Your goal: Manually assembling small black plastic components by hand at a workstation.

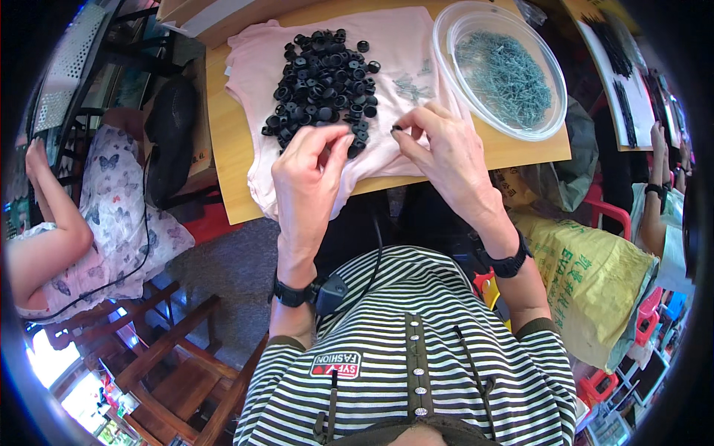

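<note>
A heap of small round black plastic parts [320, 78] lies on a pale pink cloth [253, 67]. My left hand [306, 165] is over the near edge of the heap, thumb and forefinger pinched together; whatever may be between them is hidden. My right hand [450, 152] is a little to the right, above the cloth, with a small black plastic part [396, 128] pinched at its fingertips. Just beyond it, several loose thin screws [409, 88] are scattered on the cloth. A round clear plastic tub [559, 104] holding a mass of silvery screws [506, 78] stands at the right.
The cloth covers part of a wooden table [543, 147]. A cardboard box [223, 18] borders its far left side. A yellow woven sack [587, 275] stands at my right. Another person's arm [56, 193] is at far left, and a wooden chair [186, 357] stands behind on that side.
</note>
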Action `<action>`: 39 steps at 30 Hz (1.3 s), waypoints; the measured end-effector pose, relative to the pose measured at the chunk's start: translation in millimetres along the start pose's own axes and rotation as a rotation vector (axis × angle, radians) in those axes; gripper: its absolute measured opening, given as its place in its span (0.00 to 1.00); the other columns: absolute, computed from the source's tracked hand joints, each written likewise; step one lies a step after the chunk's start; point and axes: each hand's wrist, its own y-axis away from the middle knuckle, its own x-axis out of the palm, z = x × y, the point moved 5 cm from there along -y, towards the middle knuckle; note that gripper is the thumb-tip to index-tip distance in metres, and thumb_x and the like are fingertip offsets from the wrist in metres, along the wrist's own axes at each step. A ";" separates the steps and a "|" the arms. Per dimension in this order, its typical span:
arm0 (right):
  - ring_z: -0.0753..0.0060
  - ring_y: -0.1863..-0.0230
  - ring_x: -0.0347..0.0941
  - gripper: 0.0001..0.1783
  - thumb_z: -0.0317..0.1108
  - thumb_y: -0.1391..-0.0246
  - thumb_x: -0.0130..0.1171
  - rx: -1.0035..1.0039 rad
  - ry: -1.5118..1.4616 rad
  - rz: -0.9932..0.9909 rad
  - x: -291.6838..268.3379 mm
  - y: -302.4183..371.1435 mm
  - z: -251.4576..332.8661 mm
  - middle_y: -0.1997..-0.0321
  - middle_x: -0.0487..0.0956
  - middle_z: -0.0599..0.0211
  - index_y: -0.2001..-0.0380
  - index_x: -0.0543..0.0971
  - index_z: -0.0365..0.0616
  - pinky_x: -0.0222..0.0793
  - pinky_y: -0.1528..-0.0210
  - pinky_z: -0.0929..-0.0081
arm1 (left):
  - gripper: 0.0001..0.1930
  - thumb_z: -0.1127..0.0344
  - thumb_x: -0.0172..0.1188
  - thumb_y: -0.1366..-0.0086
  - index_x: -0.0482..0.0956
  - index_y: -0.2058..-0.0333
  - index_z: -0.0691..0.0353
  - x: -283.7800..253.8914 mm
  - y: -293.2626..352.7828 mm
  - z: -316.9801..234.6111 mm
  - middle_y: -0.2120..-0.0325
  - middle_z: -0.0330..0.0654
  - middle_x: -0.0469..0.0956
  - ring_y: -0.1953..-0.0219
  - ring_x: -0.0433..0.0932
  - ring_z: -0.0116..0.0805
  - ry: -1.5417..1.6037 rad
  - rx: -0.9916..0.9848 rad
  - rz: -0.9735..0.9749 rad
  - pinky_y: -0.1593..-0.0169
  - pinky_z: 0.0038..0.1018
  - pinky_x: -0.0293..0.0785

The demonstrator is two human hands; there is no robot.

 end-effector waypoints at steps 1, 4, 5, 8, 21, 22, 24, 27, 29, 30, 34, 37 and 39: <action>0.57 0.67 0.76 0.08 0.34 0.50 0.59 0.003 0.003 0.000 -3.0 3.3 -4.5 0.69 0.76 0.60 0.70 0.78 0.40 0.70 0.64 0.63 | 0.05 0.75 0.64 0.42 0.81 0.66 0.66 6.8 -6.5 -4.4 0.74 0.41 0.77 0.78 0.73 0.26 0.004 0.000 0.002 0.73 0.23 0.69; 0.56 0.64 0.76 0.08 0.34 0.50 0.60 0.125 -0.061 0.049 -4.2 9.1 -18.3 0.68 0.78 0.60 0.69 0.78 0.41 0.71 0.60 0.63 | 0.06 0.75 0.63 0.41 0.82 0.64 0.66 35.7 -30.6 -17.2 0.74 0.39 0.77 0.77 0.72 0.22 0.015 0.188 0.076 0.72 0.19 0.68; 0.56 0.64 0.76 0.08 0.34 0.50 0.60 0.124 -0.063 0.044 -4.1 8.3 -18.7 0.68 0.78 0.60 0.69 0.78 0.41 0.71 0.60 0.63 | 0.05 0.75 0.64 0.42 0.82 0.66 0.65 46.1 -37.0 -15.1 0.73 0.40 0.78 0.75 0.74 0.27 -0.015 0.217 0.097 0.71 0.22 0.69; 0.56 0.62 0.76 0.09 0.34 0.51 0.61 0.164 -0.049 0.062 -2.0 8.7 -23.3 0.66 0.78 0.61 0.67 0.78 0.43 0.70 0.60 0.62 | 0.04 0.74 0.64 0.45 0.82 0.68 0.64 67.9 -49.5 -14.8 0.72 0.41 0.77 0.70 0.76 0.34 -0.178 0.354 0.118 0.67 0.26 0.72; 0.52 0.60 0.74 0.12 0.29 0.54 0.62 -0.041 -0.064 -0.071 1.8 6.7 -19.4 0.65 0.75 0.58 0.63 0.77 0.43 0.69 0.59 0.61 | 0.04 0.70 0.62 0.47 0.81 0.71 0.60 85.5 -63.0 -24.2 0.71 0.39 0.75 0.64 0.75 0.39 -0.456 0.488 0.274 0.61 0.31 0.75; 0.52 0.60 0.74 0.12 0.29 0.54 0.62 -0.039 -0.065 -0.076 3.6 5.2 -20.3 0.65 0.75 0.58 0.63 0.77 0.43 0.69 0.59 0.61 | 0.04 0.70 0.62 0.47 0.80 0.71 0.60 85.7 -63.8 -24.2 0.71 0.39 0.75 0.64 0.75 0.39 -0.467 0.495 0.287 0.61 0.31 0.75; 0.51 0.60 0.74 0.11 0.29 0.54 0.63 -0.053 -0.023 -0.080 7.9 3.3 -21.8 0.65 0.74 0.56 0.65 0.76 0.40 0.69 0.59 0.60 | 0.04 0.70 0.62 0.47 0.80 0.71 0.60 85.5 -66.2 -24.2 0.71 0.40 0.75 0.63 0.75 0.40 -0.467 0.483 0.315 0.61 0.32 0.75; 0.49 0.61 0.73 0.10 0.30 0.54 0.62 -0.013 -0.121 -0.064 8.6 7.7 -26.7 0.65 0.74 0.55 0.66 0.75 0.40 0.69 0.59 0.60 | 0.04 0.71 0.62 0.46 0.79 0.70 0.62 79.6 -65.7 -23.8 0.71 0.41 0.75 0.64 0.75 0.38 -0.422 0.475 0.299 0.63 0.30 0.74; 0.49 0.61 0.73 0.10 0.29 0.53 0.61 0.005 -0.159 -0.055 8.3 8.4 -31.6 0.66 0.74 0.55 0.66 0.75 0.39 0.69 0.59 0.60 | 0.04 0.72 0.61 0.45 0.79 0.70 0.64 72.0 -61.6 -27.3 0.71 0.41 0.76 0.67 0.76 0.35 -0.374 0.483 0.260 0.65 0.28 0.74; 0.49 0.61 0.73 0.09 0.29 0.52 0.60 0.025 -0.196 -0.045 8.6 9.0 -33.9 0.66 0.74 0.55 0.67 0.75 0.39 0.69 0.59 0.59 | 0.04 0.73 0.61 0.43 0.79 0.68 0.64 65.9 -60.4 -27.4 0.72 0.40 0.76 0.69 0.75 0.31 -0.215 0.350 0.272 0.66 0.26 0.73; 0.50 0.61 0.74 0.08 0.29 0.51 0.59 -0.017 -0.133 -0.040 4.1 11.2 -25.6 0.66 0.75 0.55 0.67 0.76 0.39 0.70 0.59 0.60 | 0.06 0.76 0.60 0.40 0.80 0.63 0.67 49.9 -45.6 -24.2 0.73 0.36 0.77 0.74 0.72 0.20 0.043 0.122 0.242 0.67 0.18 0.70; 0.52 0.62 0.75 0.07 0.30 0.50 0.59 -0.023 -0.125 -0.051 1.5 12.4 -24.1 0.67 0.75 0.56 0.67 0.77 0.40 0.70 0.60 0.61 | 0.08 0.76 0.60 0.40 0.81 0.61 0.66 40.4 -36.7 -20.3 0.72 0.35 0.78 0.71 0.73 0.19 0.110 0.058 0.186 0.64 0.17 0.71; 0.53 0.62 0.75 0.07 0.32 0.48 0.59 -0.046 -0.073 -0.116 -2.2 9.3 -24.3 0.67 0.76 0.58 0.67 0.78 0.42 0.70 0.60 0.61 | 0.09 0.77 0.60 0.39 0.81 0.59 0.66 35.4 -32.6 -16.2 0.71 0.34 0.79 0.70 0.73 0.19 0.126 0.052 0.164 0.63 0.16 0.71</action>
